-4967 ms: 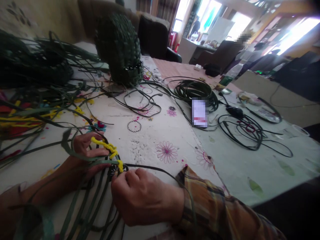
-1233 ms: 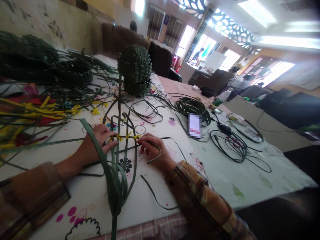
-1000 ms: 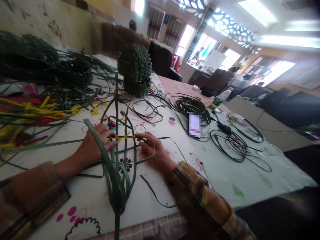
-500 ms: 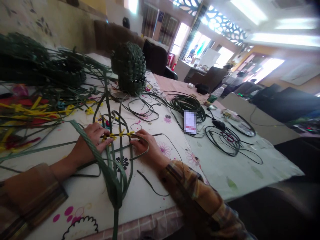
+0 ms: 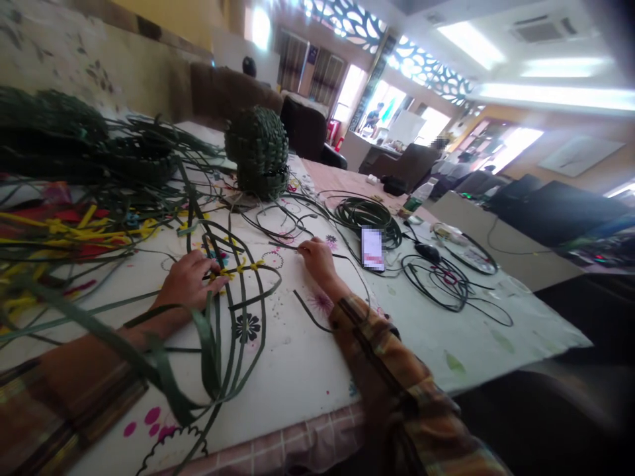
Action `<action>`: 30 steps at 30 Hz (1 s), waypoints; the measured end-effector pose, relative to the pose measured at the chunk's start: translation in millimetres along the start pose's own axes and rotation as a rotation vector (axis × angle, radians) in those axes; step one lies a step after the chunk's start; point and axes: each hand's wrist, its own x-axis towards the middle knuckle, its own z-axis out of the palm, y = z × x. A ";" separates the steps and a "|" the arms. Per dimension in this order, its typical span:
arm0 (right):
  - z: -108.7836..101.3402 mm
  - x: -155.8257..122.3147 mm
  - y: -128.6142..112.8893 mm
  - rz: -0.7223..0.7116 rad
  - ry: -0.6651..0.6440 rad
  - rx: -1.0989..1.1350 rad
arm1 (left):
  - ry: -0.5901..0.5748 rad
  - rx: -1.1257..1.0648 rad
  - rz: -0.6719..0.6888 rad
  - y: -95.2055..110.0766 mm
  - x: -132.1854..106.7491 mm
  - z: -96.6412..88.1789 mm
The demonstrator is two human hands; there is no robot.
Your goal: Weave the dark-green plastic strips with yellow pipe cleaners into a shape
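Several flat green strips [image 5: 238, 311] fan across the flowered tablecloth [image 5: 297, 357], tied crosswise by a knotted yellow cord [image 5: 243, 267]. My left hand [image 5: 186, 285] lies over the strips with its fingertips closed on the left end of the yellow cord. My right hand [image 5: 318, 258] is farther right, away from the cord, with its fingertips pinched on a thin dark strand [image 5: 285, 246] that lies on the cloth. A broad green strip [image 5: 163, 370] loops over my left forearm.
A woven green basket [image 5: 258, 158] stands upturned at the back. Heaps of green strips [image 5: 84, 142] and yellow strips [image 5: 64, 228] fill the left side. A green coil [image 5: 364, 215], a phone [image 5: 372, 248] and black cables [image 5: 446, 281] lie at the right. The table's near edge [image 5: 297, 436] is close.
My right hand let go of the green strip by the yellow cord and moved up and right to a thin strand. The left hand stayed on the cord. The camera shifted slightly.
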 end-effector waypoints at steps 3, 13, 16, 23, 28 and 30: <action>5.9 15.6 -22.3 -0.065 0.036 0.151 | 0.003 0.007 0.001 -1.7 0.0 1.3; 3.5 -33.1 -82.5 0.212 -0.632 1.105 | -0.024 0.136 0.071 -0.6 -0.9 3.4; 3.5 -34.8 -79.0 0.257 -0.634 1.130 | -0.027 0.126 0.123 -3.8 -0.8 6.8; 10.6 -36.6 -74.7 0.165 -0.585 1.153 | -0.004 0.104 0.201 -5.9 0.3 7.2; 9.8 -37.9 -74.3 0.136 -0.598 1.154 | -0.019 0.107 0.183 -0.4 1.7 3.5; 8.8 -37.3 -74.2 0.140 -0.636 1.149 | -0.023 0.116 0.175 -0.1 0.9 4.0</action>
